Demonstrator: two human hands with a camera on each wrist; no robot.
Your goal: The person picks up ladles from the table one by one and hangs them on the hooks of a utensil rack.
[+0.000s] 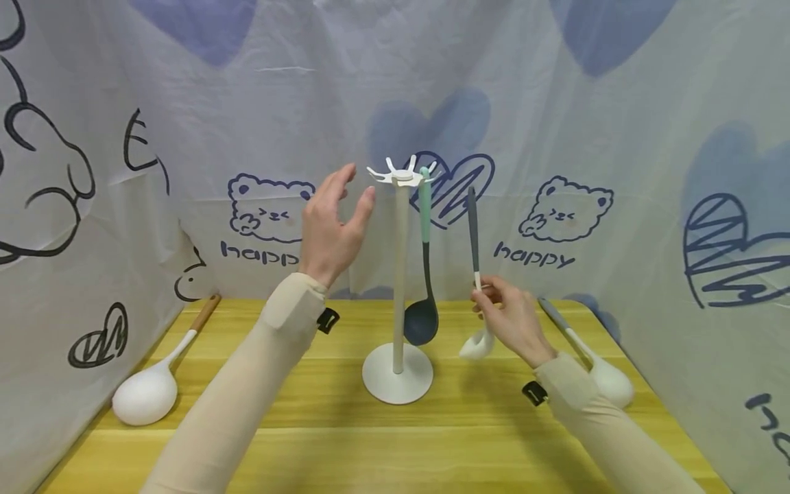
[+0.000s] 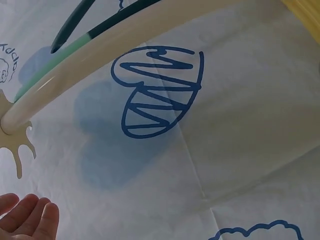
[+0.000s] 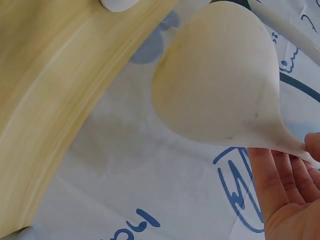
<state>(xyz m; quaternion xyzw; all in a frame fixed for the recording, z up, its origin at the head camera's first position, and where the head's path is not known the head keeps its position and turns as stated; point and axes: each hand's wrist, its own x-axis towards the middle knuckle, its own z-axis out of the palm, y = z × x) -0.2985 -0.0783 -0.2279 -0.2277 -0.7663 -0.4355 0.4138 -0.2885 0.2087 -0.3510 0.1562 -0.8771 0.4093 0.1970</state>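
A white utensil rack [image 1: 400,274] with a round base and a crown of hooks stands mid-table. From one hook on its right side hangs a dark ladle [image 1: 422,322] with a mint-green handle. My left hand [image 1: 333,230] is raised just left of the hooks, fingers spread and holding nothing; its fingertips show below the hooks in the left wrist view. To the right of the rack, my right hand [image 1: 509,312] pinches a white ladle [image 1: 478,344] by the lower shaft. Its grey handle points up, and its white bowl [image 3: 220,75] hangs low, large in the right wrist view.
On the table's left side lies a white ladle [image 1: 145,396] with a brown handle. Another white ladle [image 1: 611,383] with a grey handle lies at the right, partly behind the right forearm. A printed cloth [image 1: 531,89] surrounds the wooden table [image 1: 321,446].
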